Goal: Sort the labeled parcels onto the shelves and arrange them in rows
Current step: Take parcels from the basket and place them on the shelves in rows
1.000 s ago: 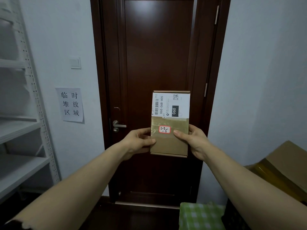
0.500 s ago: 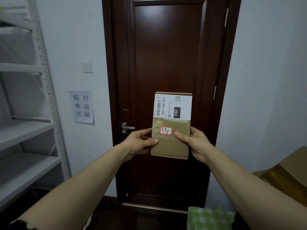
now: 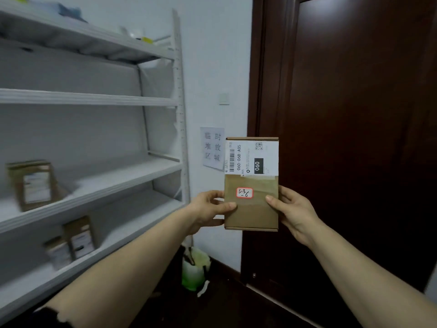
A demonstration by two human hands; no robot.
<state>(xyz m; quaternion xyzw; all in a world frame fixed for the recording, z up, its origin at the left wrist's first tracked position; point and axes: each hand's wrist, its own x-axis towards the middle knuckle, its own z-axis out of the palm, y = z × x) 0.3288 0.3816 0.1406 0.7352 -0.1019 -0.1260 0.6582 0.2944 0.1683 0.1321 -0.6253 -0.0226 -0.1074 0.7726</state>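
I hold a flat brown cardboard parcel [image 3: 251, 209] upright in front of me, between both hands. A white shipping label covers its top part, and a small red-edged sticker reading "3-3-6" sits at its middle. My left hand [image 3: 210, 209] grips its left edge and my right hand [image 3: 292, 209] grips its right edge, thumbs on the front face. To the left stands a white metal shelf unit [image 3: 99, 176] with several boards. One brown parcel [image 3: 35, 184] stands on a middle board, and two parcels [image 3: 71, 242] stand on the board below.
A dark wooden door [image 3: 354, 138] fills the right side. A paper sign [image 3: 212, 147] and a light switch [image 3: 223, 98] are on the wall between shelf and door. A green and white bag [image 3: 195, 271] lies on the dark floor by the shelf's foot.
The view has swung left: the door slid to the right and the shelf unit with its parcels came into sight. Both hands keep the same hold on the parcel.
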